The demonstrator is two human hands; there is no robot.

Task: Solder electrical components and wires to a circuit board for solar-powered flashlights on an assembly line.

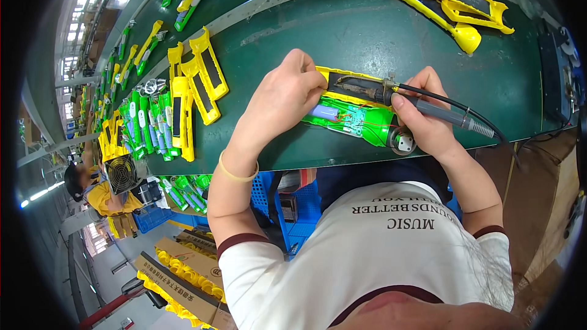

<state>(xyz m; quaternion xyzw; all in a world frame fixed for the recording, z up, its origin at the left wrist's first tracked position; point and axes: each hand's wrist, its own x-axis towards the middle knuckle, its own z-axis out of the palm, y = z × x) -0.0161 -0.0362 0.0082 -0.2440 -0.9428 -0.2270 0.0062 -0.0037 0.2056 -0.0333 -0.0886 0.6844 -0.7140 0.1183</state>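
My right hand [429, 116] is closed around the grey handle of a soldering iron [443, 112], whose tip points left over a yellow casing half [358, 99] with a dark panel. A black cable curves off to the right. At the casing's left end, the fingers of my left hand [288, 91] are pinched together on it; my knuckles hide the exact grip. Just nearer to me lies an opened green casing half [378, 131], holding a lilac battery cell [324, 112], a green circuit board [353, 123] and thin red wires. A round metallic part [403, 142] sits at its right end.
Yellow casing parts [211, 64] and several green casing halves [150, 123] crowd the left of the green table [269, 30]. More yellow parts [468, 0] lie far right, near a dark box-shaped device [553, 79]. Cartons [183, 269] stand lower left; another person [101, 195] is beyond.
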